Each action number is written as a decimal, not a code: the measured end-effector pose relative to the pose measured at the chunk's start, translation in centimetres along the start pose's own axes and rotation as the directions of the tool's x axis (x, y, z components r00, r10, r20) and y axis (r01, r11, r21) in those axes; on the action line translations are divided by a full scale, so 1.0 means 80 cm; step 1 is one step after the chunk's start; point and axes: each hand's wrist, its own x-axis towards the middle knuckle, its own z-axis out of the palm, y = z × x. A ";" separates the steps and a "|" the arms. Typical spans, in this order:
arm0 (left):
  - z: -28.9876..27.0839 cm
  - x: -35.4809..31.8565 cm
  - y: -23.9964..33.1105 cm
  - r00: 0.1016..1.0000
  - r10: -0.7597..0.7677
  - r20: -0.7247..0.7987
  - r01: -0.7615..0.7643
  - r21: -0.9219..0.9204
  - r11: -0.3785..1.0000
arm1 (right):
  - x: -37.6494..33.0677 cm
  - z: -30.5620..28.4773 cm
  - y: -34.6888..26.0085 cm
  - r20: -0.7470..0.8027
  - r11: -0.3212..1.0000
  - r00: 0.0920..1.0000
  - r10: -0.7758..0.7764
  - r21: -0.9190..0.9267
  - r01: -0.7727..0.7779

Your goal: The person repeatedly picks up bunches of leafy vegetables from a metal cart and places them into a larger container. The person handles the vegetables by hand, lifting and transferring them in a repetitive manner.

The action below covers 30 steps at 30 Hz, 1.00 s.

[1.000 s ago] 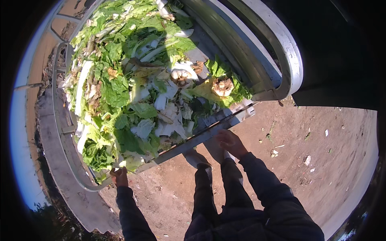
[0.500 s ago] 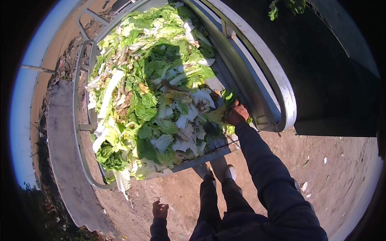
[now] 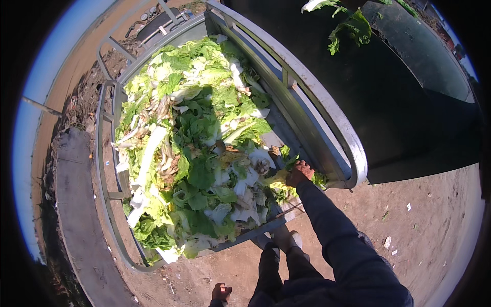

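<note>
A heap of loose cabbage leaves [image 3: 199, 174], green and white with some browned ones, fills much of a metal cart bed [image 3: 279, 117]. My right hand [image 3: 300, 174] reaches to the near right corner of the bed, its fingers wrapped round some of the leaves. Green leaf edges stick out on both sides of that fist. Low over the ground, apart from the cart, hangs my left hand [image 3: 221, 291]. Its fingers are curled in and nothing shows in them.
Tubular metal side rails [image 3: 327, 97] curve along the cart. A large dark green container [image 3: 419, 117] stands to the right, with cabbage leaves [image 3: 353, 30] on its far part. Handlebars [image 3: 146, 20] show beyond the cart's front. Dirt ground [image 3: 409, 220] with scraps lies around my feet.
The view has shifted, showing more of the cart's far end and the container. My right hand stays at the leaves in the corner. My left hand appears lower and farther right, more curled.
</note>
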 end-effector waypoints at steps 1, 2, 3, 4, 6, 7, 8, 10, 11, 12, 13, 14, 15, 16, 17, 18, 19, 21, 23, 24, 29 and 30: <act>-0.005 0.004 0.000 0.984 -0.179 0.021 0.178 -0.254 0.951 | -0.006 -0.002 -0.004 -0.022 0.999 1.000 -0.009 -0.046 0.008; -0.016 -0.002 0.000 0.989 -0.086 0.124 0.080 0.048 0.996 | -0.015 -0.005 -0.004 -0.004 0.994 0.997 -0.074 -0.086 0.073; -0.019 -0.003 0.002 0.994 -0.047 0.101 0.031 0.152 0.988 | -0.026 -0.007 -0.009 0.011 0.988 0.993 -0.121 -0.095 0.122; -0.024 -0.008 0.007 0.991 -0.103 0.082 0.083 0.218 0.972 | -0.041 -0.010 -0.010 -0.078 0.976 0.976 -0.205 -0.090 0.198; -0.028 -0.020 0.020 0.976 -0.204 0.078 0.158 0.388 0.908 | -0.076 -0.021 -0.016 -0.128 0.942 0.933 -0.336 -0.072 0.329; -0.026 -0.030 0.027 0.994 -0.104 0.045 0.069 0.485 0.872 | -0.093 -0.031 -0.019 -0.139 0.923 0.912 -0.385 -0.069 0.379; -0.021 -0.032 0.038 0.991 -0.107 0.079 0.060 0.455 0.888 | -0.112 -0.045 -0.021 -0.211 0.882 0.857 -0.470 -0.075 0.465; -0.006 -0.039 0.058 0.989 -0.121 0.080 0.067 0.486 0.871 | -0.156 -0.085 -0.017 -0.290 0.775 0.729 -0.620 -0.083 0.626; 0.005 -0.040 0.068 0.981 -0.181 0.076 0.136 0.399 0.907 | -0.181 -0.112 -0.011 -0.309 0.702 0.654 -0.690 -0.069 0.709; 0.019 -0.041 0.077 0.987 -0.145 0.073 0.100 0.430 0.897 | -0.206 -0.142 -0.004 -0.305 0.625 0.585 -0.752 -0.043 0.780; 0.035 -0.042 0.085 0.992 -0.110 0.068 0.067 0.459 0.886 | -0.228 -0.175 0.005 -0.298 0.536 0.506 -0.809 -0.024 0.844; 0.052 -0.043 0.093 0.996 -0.069 0.058 0.033 0.473 0.880 | -0.246 -0.209 0.015 -0.322 0.470 0.437 -0.840 -0.026 0.882; 0.071 -0.045 0.099 0.998 -0.032 0.048 0.005 0.486 0.874 | -0.263 -0.241 0.028 -0.340 0.398 0.365 -0.866 -0.029 0.917; 0.090 -0.051 0.104 0.999 0.000 0.036 -0.018 0.499 0.866 | -0.280 -0.270 0.043 -0.355 0.321 0.290 -0.889 -0.030 0.946; 0.112 -0.055 0.109 0.999 0.037 0.022 -0.043 0.507 0.861 | -0.288 -0.301 0.063 -0.421 0.272 0.228 -0.878 -0.046 0.961; 0.131 -0.059 0.114 0.997 0.070 0.008 -0.064 0.520 0.851 | -0.288 -0.333 0.082 -0.485 0.225 0.169 -0.858 -0.059 0.973; 0.147 -0.068 0.118 0.995 0.099 -0.004 -0.081 0.540 0.838 | -0.285 -0.367 0.102 -0.547 0.180 0.116 -0.829 -0.065 0.981; 0.187 -0.078 0.128 0.898 0.399 0.183 -0.405 0.697 0.592 | -0.260 -0.455 0.138 -0.630 0.193 0.108 -0.769 -0.068 0.979; 0.230 -0.094 0.137 0.925 0.351 0.144 -0.367 0.575 0.731 | -0.216 -0.573 0.170 -0.714 0.421 0.090 -0.695 -0.303 0.855; 0.254 -0.100 0.142 0.991 0.126 0.053 -0.136 0.334 0.933 | -0.184 -0.640 0.183 -0.784 0.460 0.034 -0.620 -0.328 0.825; 0.326 -0.159 0.163 1.000 0.023 -0.017 -0.019 0.204 0.979 | -0.018 -0.927 0.272 -0.938 0.936 0.345 0.016 0.136 0.325; 0.331 -0.166 0.165 0.999 0.010 -0.040 -0.007 0.088 0.996 | 0.002 -0.934 0.285 -0.981 0.916 0.172 -0.095 -0.018 0.401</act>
